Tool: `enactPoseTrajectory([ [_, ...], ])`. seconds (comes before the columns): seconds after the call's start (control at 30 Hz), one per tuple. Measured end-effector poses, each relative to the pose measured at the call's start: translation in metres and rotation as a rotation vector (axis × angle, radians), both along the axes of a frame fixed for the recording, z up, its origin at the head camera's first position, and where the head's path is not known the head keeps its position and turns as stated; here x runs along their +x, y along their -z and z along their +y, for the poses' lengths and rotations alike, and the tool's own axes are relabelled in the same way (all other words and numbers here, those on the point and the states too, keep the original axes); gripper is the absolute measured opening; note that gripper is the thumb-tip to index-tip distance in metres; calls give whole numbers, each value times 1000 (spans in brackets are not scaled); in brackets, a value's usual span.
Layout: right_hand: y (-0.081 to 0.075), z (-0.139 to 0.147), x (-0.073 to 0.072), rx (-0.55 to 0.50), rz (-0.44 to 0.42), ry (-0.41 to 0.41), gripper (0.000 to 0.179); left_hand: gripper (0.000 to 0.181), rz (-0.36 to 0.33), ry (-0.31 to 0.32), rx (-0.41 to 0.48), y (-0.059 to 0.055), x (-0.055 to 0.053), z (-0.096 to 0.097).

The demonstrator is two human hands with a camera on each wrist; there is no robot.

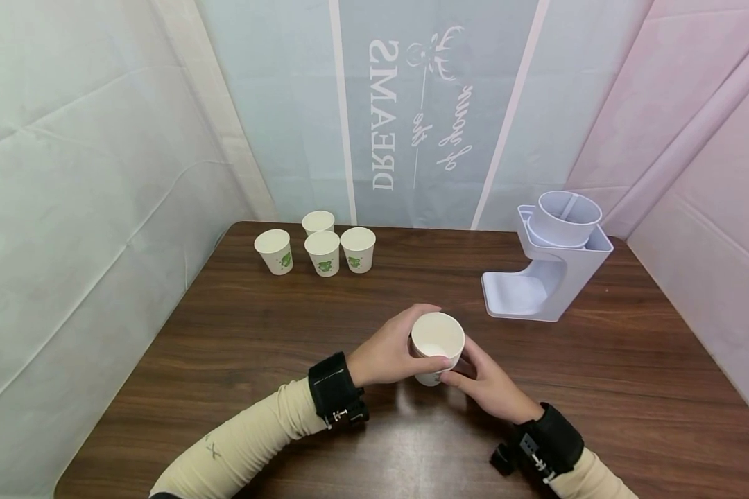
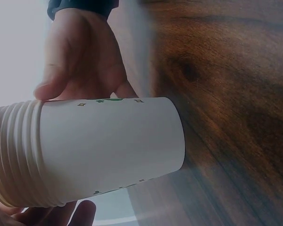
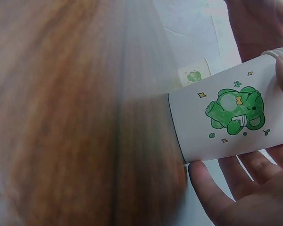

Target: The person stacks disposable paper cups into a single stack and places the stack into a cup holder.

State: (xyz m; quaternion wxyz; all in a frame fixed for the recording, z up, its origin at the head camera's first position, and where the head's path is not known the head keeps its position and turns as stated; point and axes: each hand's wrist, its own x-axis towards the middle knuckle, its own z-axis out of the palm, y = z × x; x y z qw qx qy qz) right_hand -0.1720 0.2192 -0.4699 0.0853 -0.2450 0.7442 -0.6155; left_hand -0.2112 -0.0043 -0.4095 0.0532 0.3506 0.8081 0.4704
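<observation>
The stack (image 1: 438,335) of paper cups is between the two hands, over the near part of the desk (image 1: 268,430). Its long axis runs close to upright, rims up and narrow base down; whether the base touches the desk, I cannot tell.

The left hand (image 1: 387,355) comes from the left and curls round the upper part of the stack, thumb across the near side, just below the top rim. The right hand (image 1: 494,389) comes from the right and grips lower down, its thumb by the base. So the hands close in on the stack from opposite sides, one high and one low, each parted only by the cups' width. Both are about equally near it.

That high-low split along the axis looks like the relation that counts: a pull along the axis would draw cups apart, while a sideways push would tip the stack.

Four loose cups (image 1: 322,254) stand upright at the back left, nearer the left hand. The white stand (image 1: 564,277), with a round tub (image 1: 568,225) on top, is at the back right, nearer the right hand.
</observation>
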Motion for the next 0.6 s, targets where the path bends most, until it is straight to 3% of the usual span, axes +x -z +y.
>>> enactPoseTrajectory([
  [0.6, -1, 0, 0, 10, -4, 2, 76, 71, -11, 44, 13, 0, -4, -2],
])
